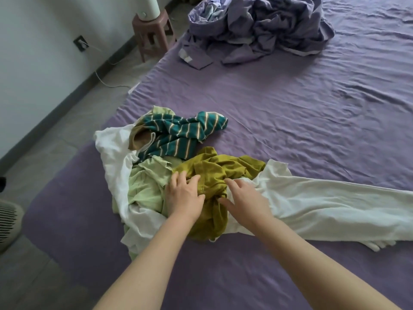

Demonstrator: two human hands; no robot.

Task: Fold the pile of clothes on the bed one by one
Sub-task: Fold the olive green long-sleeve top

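Observation:
A crumpled pile of clothes lies on the purple bed (290,113) near its left edge. On top in front is an olive-green garment (214,173). Behind it lies a teal striped shirt (178,135), to the left a pale green garment (145,189), and a white garment (324,204) stretches out to the right. My left hand (182,195) rests on the olive garment's left side with fingers spread and loosely bent. My right hand (243,198) touches the olive garment's right side, fingers extended over the white cloth. Neither hand plainly grips the fabric.
A bunched purple duvet (263,30) lies at the far end of the bed. A pink stool (152,34) carrying a white appliance stands on the floor at the upper left, with a cable running to a wall socket. A fan grille (9,222) shows at the left edge.

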